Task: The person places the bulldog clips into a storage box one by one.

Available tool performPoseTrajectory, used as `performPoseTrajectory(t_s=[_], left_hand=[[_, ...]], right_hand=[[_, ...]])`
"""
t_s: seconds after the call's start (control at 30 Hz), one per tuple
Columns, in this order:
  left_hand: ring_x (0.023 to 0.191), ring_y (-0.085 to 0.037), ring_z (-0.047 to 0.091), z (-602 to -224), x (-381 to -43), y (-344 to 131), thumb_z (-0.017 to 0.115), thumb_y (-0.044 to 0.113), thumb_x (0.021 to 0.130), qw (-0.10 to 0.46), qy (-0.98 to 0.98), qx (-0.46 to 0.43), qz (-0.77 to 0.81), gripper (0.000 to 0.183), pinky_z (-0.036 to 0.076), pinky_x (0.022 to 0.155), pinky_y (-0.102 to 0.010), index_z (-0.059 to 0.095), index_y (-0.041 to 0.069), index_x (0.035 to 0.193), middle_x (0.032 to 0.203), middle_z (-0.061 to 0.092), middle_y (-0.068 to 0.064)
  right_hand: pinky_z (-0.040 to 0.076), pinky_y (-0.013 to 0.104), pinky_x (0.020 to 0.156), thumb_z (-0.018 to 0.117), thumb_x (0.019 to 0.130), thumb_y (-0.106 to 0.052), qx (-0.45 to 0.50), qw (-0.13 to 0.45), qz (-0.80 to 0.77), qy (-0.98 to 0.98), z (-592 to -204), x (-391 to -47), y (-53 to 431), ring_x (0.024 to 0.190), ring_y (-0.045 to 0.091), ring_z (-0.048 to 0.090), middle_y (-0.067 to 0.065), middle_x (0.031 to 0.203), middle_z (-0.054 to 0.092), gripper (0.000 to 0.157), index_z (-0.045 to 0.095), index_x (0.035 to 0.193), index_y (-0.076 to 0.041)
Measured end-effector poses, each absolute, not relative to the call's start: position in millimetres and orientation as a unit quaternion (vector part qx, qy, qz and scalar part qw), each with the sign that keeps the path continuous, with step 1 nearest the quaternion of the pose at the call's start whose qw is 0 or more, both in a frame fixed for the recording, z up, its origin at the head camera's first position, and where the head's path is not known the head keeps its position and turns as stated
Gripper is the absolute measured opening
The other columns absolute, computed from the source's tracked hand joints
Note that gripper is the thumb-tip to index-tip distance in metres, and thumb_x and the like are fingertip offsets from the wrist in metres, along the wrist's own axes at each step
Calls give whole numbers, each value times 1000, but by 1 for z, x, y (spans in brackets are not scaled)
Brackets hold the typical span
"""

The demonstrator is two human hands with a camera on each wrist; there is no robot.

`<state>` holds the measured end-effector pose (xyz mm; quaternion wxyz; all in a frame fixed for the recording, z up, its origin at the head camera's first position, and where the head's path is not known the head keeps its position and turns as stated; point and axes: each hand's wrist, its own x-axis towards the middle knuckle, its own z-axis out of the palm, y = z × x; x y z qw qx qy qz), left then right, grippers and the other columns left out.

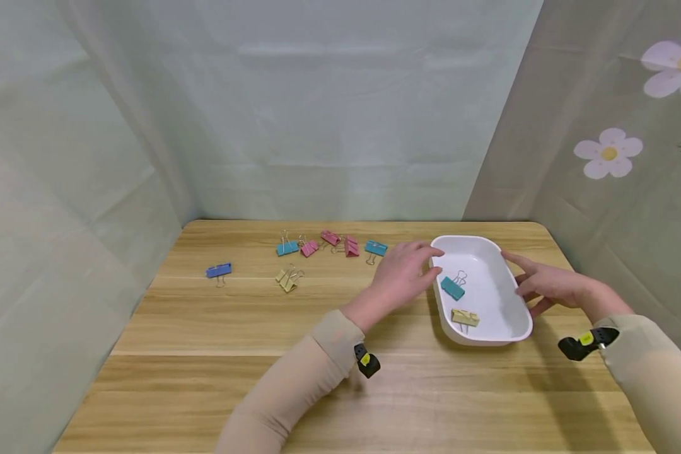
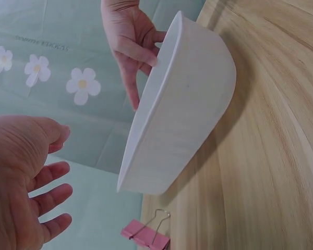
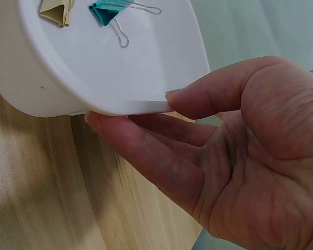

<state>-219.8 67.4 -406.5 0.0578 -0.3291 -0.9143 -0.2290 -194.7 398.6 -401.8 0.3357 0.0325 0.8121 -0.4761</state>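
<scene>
A white plastic tray [image 1: 490, 296] stands toward the right side of the table. Inside it lie a teal binder clip [image 1: 453, 288] and a yellow binder clip [image 1: 465, 317]. My right hand [image 1: 550, 285] pinches the tray's right rim, thumb over the edge and fingers against the outer side, as the right wrist view shows close up. At the opposite side, my left hand [image 1: 403, 271] is beside the left rim with fingers loosely bent. In the left wrist view a gap shows between that hand and the tray wall [image 2: 188, 104], and nothing is in its grasp.
Several binder clips lie along the back of the wooden table [image 1: 204, 353]: a blue-green one [image 1: 287, 248], pink ones [image 1: 309, 248], and another blue one [image 1: 376, 247] near my left hand. A yellow clip [image 1: 289, 285] and a dark blue clip [image 1: 219, 270] sit farther left. Fabric curtains surround the table.
</scene>
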Motion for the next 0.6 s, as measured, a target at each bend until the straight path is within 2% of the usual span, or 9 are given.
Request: performPoseTrajectory(t_s=[0.33,0.6], left_hand=[[132,-22,52,-406,-218,41,63,38,102,67,-909,-317,-264,39,42,111,-45,63,26,139,141,59,3],[129,-20,54,-408,-219,19,65,36,102,88,-904,-313,-279,36,44,107,-41,66,25,136,138,61,3]], right_hand=[[59,53,82,58,96,-6,31,338,-477,811,-402,-194,398,119,40,60,43,158,10,103,-19,161,-26],[60,53,81,58,96,-6,33,343,-478,808,-404,-195,399,118,38,59,43,158,11,104,-20,161,-27]])
